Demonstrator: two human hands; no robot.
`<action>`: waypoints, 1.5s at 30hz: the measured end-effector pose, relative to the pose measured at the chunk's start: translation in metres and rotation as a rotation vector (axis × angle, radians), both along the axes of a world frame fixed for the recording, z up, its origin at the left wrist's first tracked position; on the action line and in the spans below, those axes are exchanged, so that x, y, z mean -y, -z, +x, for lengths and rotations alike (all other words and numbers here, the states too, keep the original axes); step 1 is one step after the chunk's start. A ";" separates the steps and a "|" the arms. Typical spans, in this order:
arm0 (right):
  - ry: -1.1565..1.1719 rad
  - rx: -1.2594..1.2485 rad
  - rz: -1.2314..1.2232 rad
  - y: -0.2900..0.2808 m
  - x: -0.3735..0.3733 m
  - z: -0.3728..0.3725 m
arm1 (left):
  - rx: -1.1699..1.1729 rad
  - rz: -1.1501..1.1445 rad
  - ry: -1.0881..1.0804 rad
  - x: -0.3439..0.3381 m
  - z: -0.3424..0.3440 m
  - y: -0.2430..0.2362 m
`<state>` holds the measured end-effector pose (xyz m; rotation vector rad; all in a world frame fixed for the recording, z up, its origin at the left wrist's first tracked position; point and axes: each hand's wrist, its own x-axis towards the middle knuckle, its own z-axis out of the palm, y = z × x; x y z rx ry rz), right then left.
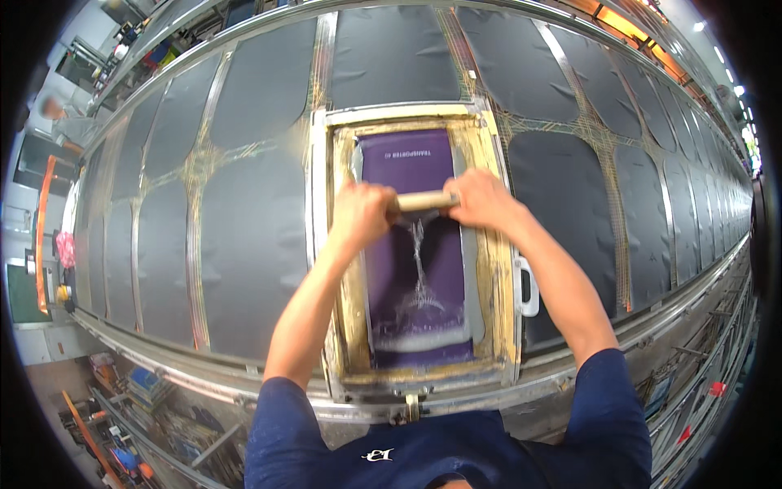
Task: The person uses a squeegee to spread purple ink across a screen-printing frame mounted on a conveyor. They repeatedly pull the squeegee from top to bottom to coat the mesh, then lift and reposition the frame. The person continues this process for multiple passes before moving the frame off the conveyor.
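A wooden-handled squeegee (423,200) lies across the middle of a screen-printing frame (489,244) with a purple mesh (415,277). My left hand (361,213) grips the handle's left end. My right hand (481,198) grips its right end. White ink streaks run down the mesh below the squeegee toward the near edge. The frame sits on a long printing table, over one of the dark fabric panels (252,244).
Rows of dark grey fabric panels (562,196) cover the long table both ways, with yellowish tape lines between them. A white handle (528,285) juts from the frame's right side. A metal rail (204,367) edges the table; clutter lies on the floor at lower left.
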<state>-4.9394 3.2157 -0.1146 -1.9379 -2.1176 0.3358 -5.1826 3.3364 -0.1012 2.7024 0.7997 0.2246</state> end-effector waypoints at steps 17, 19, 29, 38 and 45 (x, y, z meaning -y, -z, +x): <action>0.079 -0.043 -0.088 0.010 -0.156 0.079 | -0.052 0.058 -0.038 -0.147 0.089 0.008; 0.054 -0.054 -0.076 0.012 -0.126 0.064 | -0.024 0.098 -0.036 -0.118 0.071 0.015; -0.002 -0.152 -0.197 -0.013 0.138 -0.082 | -0.022 0.059 0.011 0.152 -0.075 0.013; 0.549 -0.170 0.340 -0.004 0.167 -0.040 | -0.012 0.156 -0.010 0.224 -0.123 -0.002; 0.895 -0.290 0.179 0.063 0.171 0.013 | 0.049 0.148 -0.021 0.237 -0.130 0.013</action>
